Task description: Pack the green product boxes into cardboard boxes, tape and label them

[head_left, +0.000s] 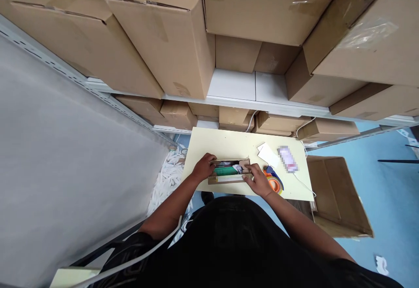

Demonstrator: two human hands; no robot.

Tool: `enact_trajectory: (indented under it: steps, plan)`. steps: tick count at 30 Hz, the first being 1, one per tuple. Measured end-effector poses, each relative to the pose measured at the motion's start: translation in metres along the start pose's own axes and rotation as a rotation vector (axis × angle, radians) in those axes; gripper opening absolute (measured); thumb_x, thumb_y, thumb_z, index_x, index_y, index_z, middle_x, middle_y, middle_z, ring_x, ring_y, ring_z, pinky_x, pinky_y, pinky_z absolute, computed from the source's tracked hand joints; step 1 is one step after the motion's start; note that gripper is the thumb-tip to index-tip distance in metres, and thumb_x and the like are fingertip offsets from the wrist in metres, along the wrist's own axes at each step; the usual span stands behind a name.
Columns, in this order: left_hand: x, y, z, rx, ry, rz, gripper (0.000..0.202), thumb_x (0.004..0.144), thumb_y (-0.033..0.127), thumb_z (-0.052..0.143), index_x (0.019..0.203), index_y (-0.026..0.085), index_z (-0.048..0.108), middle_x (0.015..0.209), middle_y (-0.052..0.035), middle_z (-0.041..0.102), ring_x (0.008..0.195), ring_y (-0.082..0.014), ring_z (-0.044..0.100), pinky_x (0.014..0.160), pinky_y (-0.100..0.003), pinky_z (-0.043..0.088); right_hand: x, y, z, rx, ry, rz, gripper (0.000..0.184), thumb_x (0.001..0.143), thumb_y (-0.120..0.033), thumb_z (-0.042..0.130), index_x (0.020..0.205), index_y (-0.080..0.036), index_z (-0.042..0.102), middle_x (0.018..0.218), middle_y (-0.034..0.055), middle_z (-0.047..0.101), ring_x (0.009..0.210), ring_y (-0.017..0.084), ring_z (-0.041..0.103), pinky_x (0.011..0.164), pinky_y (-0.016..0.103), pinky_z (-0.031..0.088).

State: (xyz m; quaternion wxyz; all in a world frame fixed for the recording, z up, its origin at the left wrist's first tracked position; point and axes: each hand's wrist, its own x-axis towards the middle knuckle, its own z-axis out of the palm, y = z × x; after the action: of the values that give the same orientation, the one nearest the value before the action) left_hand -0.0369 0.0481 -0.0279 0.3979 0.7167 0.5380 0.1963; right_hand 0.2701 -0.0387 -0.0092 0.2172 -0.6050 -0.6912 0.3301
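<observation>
A small, long cardboard box (pixel 229 179) lies open on the pale yellow table (pixel 209 143) in front of me. Inside it are a green item (pixel 225 171), whose kind I cannot make out, and some whitish, patterned material beside it. My left hand (pixel 204 168) grips the box's left end, fingers curled over the edge. At the right end, my right hand (pixel 257 180) holds the box with its thumb on the front wall and its fingers by the end flap. Just right of that hand sits a blue tape dispenser (pixel 278 182) with an orange-cored roll.
White papers (pixel 268 154) and a blurred-out phone-like object (pixel 287 159) with a cable lie on the table's right. Shelves stacked with cardboard boxes (pixel 163 35) rise behind. A large open carton (pixel 340 196) stands at right; white scraps (pixel 166 181) cover the floor at left.
</observation>
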Motion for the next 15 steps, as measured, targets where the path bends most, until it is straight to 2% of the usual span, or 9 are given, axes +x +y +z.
enact_trajectory:
  steps: [4, 7, 10, 13, 15]
  plan:
    - [-0.011, -0.006, -0.02, -0.203, -0.13, 0.077, 0.048, 0.087, 0.024, 0.058, 0.134, 0.024, 0.068, 0.144, -0.0094, 0.06, 0.135, -0.0259, 0.056, 0.114, -0.04, 0.046, 0.005, 0.008, 0.016, 0.007, 0.158, 0.195, 0.042, 0.09, -0.055, 0.059, 0.114, -0.021, 0.054, 0.114, 0.0118, 0.058, 0.096, 0.027, 0.062, 0.084, 0.04, 0.053]
    - [-0.027, -0.006, -0.03, -0.249, -0.177, 0.04, 0.045, 0.097, 0.038, 0.053, 0.137, 0.025, 0.068, 0.157, -0.0072, 0.052, 0.144, -0.0278, 0.049, 0.116, -0.04, 0.046, 0.01, 0.012, 0.031, 0.063, 0.189, 0.332, 0.048, 0.083, -0.058, 0.062, 0.113, -0.023, 0.049, 0.102, 0.0066, 0.062, 0.084, 0.024, 0.061, 0.074, 0.037, 0.05]
    - [-0.04, -0.001, -0.018, -0.154, -0.093, 0.001, 0.046, 0.099, 0.049, 0.054, 0.132, 0.023, 0.071, 0.159, -0.0089, 0.05, 0.142, -0.0291, 0.051, 0.115, -0.042, 0.048, 0.01, 0.014, 0.037, 0.075, 0.183, 0.388, 0.052, 0.081, -0.06, 0.064, 0.115, -0.023, 0.048, 0.093, 0.0033, 0.063, 0.076, 0.024, 0.061, 0.07, 0.035, 0.047]
    - [-0.043, 0.002, 0.005, -0.012, 0.082, 0.031, 0.034, 0.1, 0.041, 0.053, 0.119, 0.023, 0.075, 0.154, -0.0087, 0.055, 0.135, -0.027, 0.057, 0.118, -0.045, 0.045, 0.009, 0.012, 0.036, 0.053, 0.195, 0.402, 0.052, 0.081, -0.059, 0.064, 0.116, -0.024, 0.049, 0.092, 0.0034, 0.065, 0.076, 0.025, 0.062, 0.07, 0.035, 0.047]
    - [-0.041, 0.001, 0.017, 0.072, 0.154, 0.076, 0.029, 0.101, 0.034, 0.051, 0.112, 0.023, 0.075, 0.149, -0.0087, 0.058, 0.133, -0.026, 0.057, 0.118, -0.046, 0.044, 0.008, 0.009, 0.035, 0.053, 0.196, 0.407, 0.053, 0.081, -0.058, 0.065, 0.119, -0.024, 0.049, 0.095, 0.0038, 0.067, 0.078, 0.025, 0.064, 0.071, 0.035, 0.047]
